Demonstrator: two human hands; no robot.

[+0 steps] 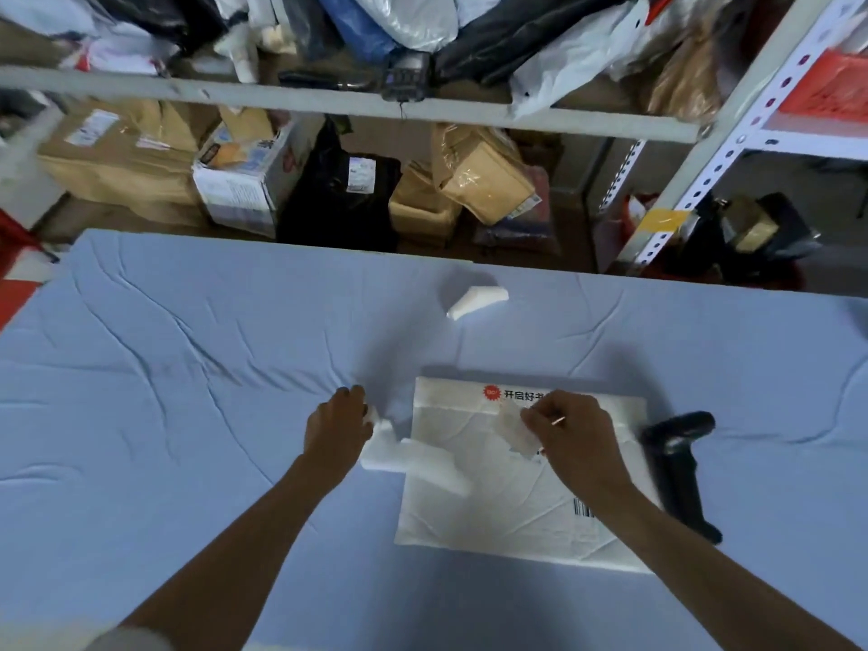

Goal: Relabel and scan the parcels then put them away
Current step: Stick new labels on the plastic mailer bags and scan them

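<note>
Both hands are closed on something. My right hand [573, 434] pinches a thin, see-through label [516, 432] between thumb and fingertips, just over the upper part of the white parcel [493, 505], which lies flat on the blue cloth [188, 368]. My left hand [337, 427] grips the end of a white strip [383, 451] at the parcel's left edge. Just beside its right edge lies the scanner [676, 462]; a white scrap [476, 300] lies farther off.

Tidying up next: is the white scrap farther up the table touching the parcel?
Apart. The head view shows bare blue cloth between the white scrap and the parcel.
</note>
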